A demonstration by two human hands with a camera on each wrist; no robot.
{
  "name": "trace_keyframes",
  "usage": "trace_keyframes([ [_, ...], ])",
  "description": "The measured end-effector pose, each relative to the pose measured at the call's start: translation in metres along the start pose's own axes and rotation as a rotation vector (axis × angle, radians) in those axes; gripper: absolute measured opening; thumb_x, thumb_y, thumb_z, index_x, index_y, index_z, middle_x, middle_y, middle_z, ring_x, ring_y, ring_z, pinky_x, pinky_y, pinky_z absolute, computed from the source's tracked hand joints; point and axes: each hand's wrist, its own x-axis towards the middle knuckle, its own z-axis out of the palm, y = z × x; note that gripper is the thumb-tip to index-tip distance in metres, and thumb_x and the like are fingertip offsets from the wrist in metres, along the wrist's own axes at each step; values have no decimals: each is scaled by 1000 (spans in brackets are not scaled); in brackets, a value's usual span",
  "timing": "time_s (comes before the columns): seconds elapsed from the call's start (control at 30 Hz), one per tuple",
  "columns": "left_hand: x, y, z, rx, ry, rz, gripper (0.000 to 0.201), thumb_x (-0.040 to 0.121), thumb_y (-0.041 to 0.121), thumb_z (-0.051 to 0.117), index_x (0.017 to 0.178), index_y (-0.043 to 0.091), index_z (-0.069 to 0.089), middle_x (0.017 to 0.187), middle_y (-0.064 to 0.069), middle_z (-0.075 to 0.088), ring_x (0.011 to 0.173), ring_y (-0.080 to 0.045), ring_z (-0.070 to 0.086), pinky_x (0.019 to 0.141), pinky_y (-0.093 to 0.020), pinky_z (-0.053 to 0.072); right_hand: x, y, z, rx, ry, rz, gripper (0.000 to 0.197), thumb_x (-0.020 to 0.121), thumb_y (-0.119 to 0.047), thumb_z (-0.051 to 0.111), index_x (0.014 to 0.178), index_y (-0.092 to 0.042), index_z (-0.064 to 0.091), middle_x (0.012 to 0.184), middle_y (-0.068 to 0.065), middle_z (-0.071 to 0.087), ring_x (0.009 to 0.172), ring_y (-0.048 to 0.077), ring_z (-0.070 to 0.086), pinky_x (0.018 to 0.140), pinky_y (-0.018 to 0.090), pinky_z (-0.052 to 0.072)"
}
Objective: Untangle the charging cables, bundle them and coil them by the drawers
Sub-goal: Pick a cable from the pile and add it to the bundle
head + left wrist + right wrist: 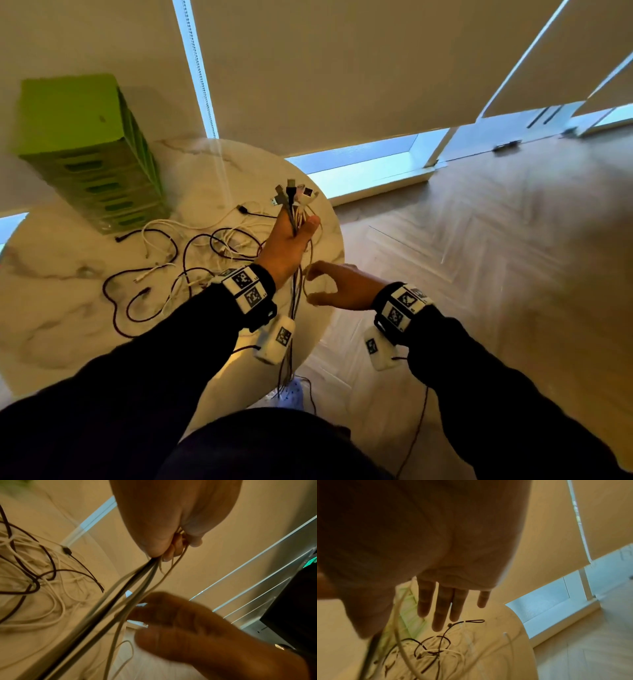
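My left hand is raised above the table's right edge and grips a bunch of charging cables just below their plugs, which fan out above the fist. The strands hang down past my wrist toward the floor. My right hand hovers just right of the hanging strands with fingers spread and relaxed, holding nothing; its fingers show straight in the right wrist view. Loose white and dark cables lie tangled on the marble table. The green drawer unit stands at the table's back left.
The round table's edge curves just behind my hands; wooden floor lies to the right. Roller blinds and a low window run along the back. A light object with a dark cord lies on the floor below the hanging cables.
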Motion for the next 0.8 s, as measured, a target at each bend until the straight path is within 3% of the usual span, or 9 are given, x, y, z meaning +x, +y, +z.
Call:
trace_keyframes([
  [0.1, 0, -6, 10, 23, -66, -9, 55, 103, 27, 58, 153, 31, 35, 90, 1, 57, 79, 6, 57, 84, -19, 49, -5, -6, 1, 221, 218, -24, 30, 103, -36, 53, 124, -16, 60, 123, -1, 68, 112, 12, 62, 97, 26, 45],
  [0.17, 2, -10, 11, 62, -98, -17, 52, 99, 32, 63, 148, 29, 44, 90, 0, 60, 79, 1, 60, 77, -17, 50, -8, -1, 1, 341, 322, 43, 23, 107, -32, 42, 114, -18, 60, 105, -5, 72, 99, 8, 66, 90, 23, 46],
  [0.27, 6, -14, 10, 16, -66, -47, 25, 98, 36, 64, 114, 18, 59, 75, 1, 51, 62, -11, 50, 60, -28, 45, -17, 12, -1, 316, 398, 100, 21, 109, -29, 36, 113, -21, 55, 87, -5, 72, 85, 9, 68, 83, 25, 51],
  [0.33, 8, -14, 7, -134, -2, -118, 21, 103, 38, 54, 109, 18, 57, 72, 4, 48, 54, -9, 39, 54, -27, 34, -23, 33, -4, 179, 352, 194, 22, 108, -26, 39, 117, -16, 56, 92, 2, 73, 85, 17, 68, 80, 28, 51],
  [0.43, 12, -12, -2, -326, 48, -202, 29, 109, 34, 39, 122, 18, 60, 73, 5, 50, 52, -7, 32, 52, -22, 26, -26, 73, -7, -98, 66, 507, 30, 104, -22, 42, 123, -7, 60, 117, 13, 69, 105, 31, 65, 93, 39, 51],
  [0.53, 12, -11, -7, -394, 13, -219, 28, 111, 29, 36, 115, 13, 59, 75, 1, 49, 50, -7, 27, 51, -22, 21, -26, 84, -8, -198, -112, 706, 43, 98, -22, 47, 140, -9, 50, 142, 13, 54, 127, 30, 54, 104, 35, 44],
  [0.67, 11, -9, -7, -414, -29, -223, 25, 111, 28, 36, 100, 17, 55, 74, 2, 50, 49, -7, 30, 51, -21, 24, -12, 54, -10, 47, 160, 387, 76, 89, -21, 64, 154, -11, 27, 161, 11, 28, 145, 26, 32, 117, 35, 31],
  [0.73, 10, -8, -8, -404, -25, -222, 25, 110, 27, 37, 97, 16, 54, 71, 5, 52, 50, -6, 34, 51, -21, 27, -4, 29, -6, 125, 240, 228, 86, 85, -26, 70, 156, -18, 21, 160, 6, 30, 144, 23, 34, 116, 36, 32],
  [0.8, 10, -8, -11, -391, -7, -211, 26, 110, 27, 36, 93, 16, 52, 71, 5, 52, 51, -6, 36, 51, -19, 30, 6, 13, -7, 153, 348, 244, 77, 87, -32, 68, 153, -16, 29, 149, 6, 46, 133, 22, 46, 110, 38, 40],
])
